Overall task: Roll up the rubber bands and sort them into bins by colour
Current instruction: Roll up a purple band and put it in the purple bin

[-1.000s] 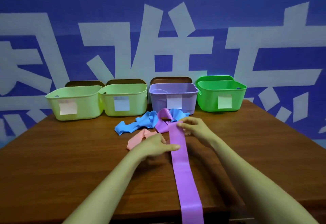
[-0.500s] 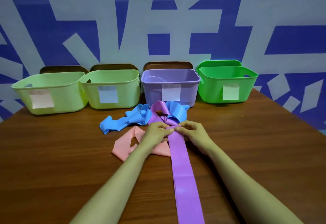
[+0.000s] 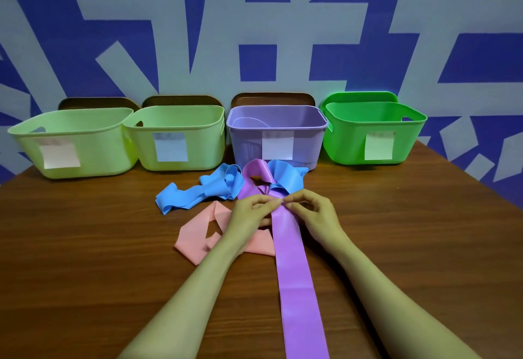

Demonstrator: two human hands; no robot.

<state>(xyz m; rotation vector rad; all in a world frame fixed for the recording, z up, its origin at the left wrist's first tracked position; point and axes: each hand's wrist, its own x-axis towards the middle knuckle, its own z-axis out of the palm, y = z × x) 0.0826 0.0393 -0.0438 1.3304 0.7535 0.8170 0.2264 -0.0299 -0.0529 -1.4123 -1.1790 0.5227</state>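
Two hands meet on the purple band point(image 3: 297, 288). The left hand point(image 3: 249, 214) and right hand point(image 3: 317, 214) each pinch its bunched width between thumb and fingertips, tips almost touching.

- Band lies flat on the table point(image 3: 85, 245). Its long axis runs straight from the pinch toward the person and out of the bottom of the view.
- Beyond the fingers a purple loop, seemingly the same band, rises tangled with the blue band point(image 3: 203, 191), just before the purple bin point(image 3: 277, 126).
- Pink band point(image 3: 195, 234) lies folded under the left wrist, touching the purple strip's left edge.

Judgement: both hands sit equally near. Rolling would likely run along the strip toward the person, and the tangled loop may drag the blue band.
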